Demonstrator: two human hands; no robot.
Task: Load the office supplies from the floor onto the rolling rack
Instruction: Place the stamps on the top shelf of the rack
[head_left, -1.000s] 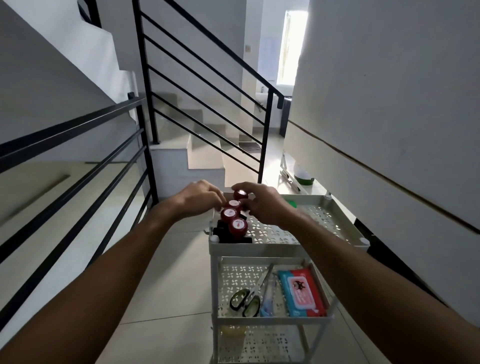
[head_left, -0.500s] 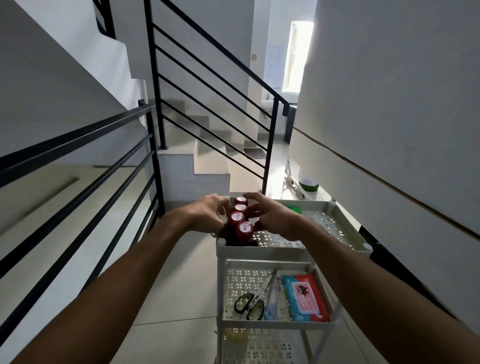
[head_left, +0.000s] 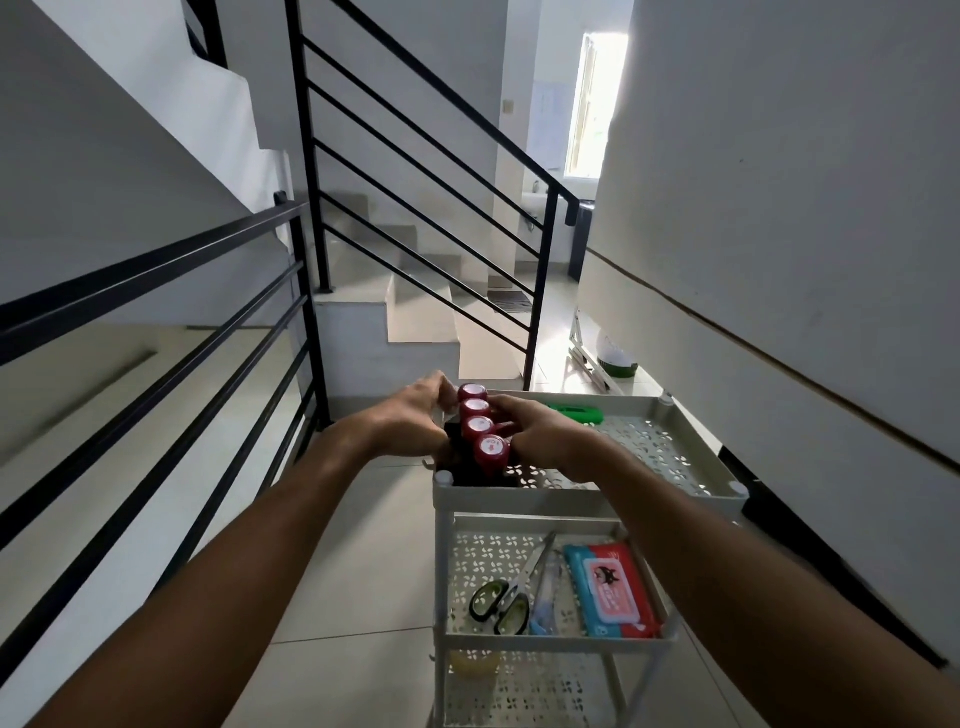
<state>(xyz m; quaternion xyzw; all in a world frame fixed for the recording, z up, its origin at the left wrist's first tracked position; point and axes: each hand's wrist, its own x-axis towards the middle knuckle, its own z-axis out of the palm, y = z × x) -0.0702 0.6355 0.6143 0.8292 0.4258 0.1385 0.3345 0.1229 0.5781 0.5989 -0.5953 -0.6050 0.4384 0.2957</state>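
A white perforated rolling rack (head_left: 691, 467) stands on the tiled floor. In the near left corner of its top tray sits a black holder with several red-capped stamps (head_left: 480, 428) in a row. My left hand (head_left: 415, 415) curls around the holder's left side and my right hand (head_left: 540, 436) presses against its right side. Whether the holder rests on the tray or is lifted is hidden. A green object (head_left: 576, 414) lies at the tray's back. On the middle shelf are scissors (head_left: 506, 597), a pen and a red-blue wipes pack (head_left: 613, 592).
A black stair railing (head_left: 156, 332) runs close on the left, with steps rising behind. A white wall (head_left: 779, 234) hems the right side. A green-based bowl (head_left: 617, 359) and a white frame lie on the floor beyond the rack.
Both hands with the stamp holder have settled lower into the tray's left corner. The view has shifted slightly; the stamps now line up in a straight row.
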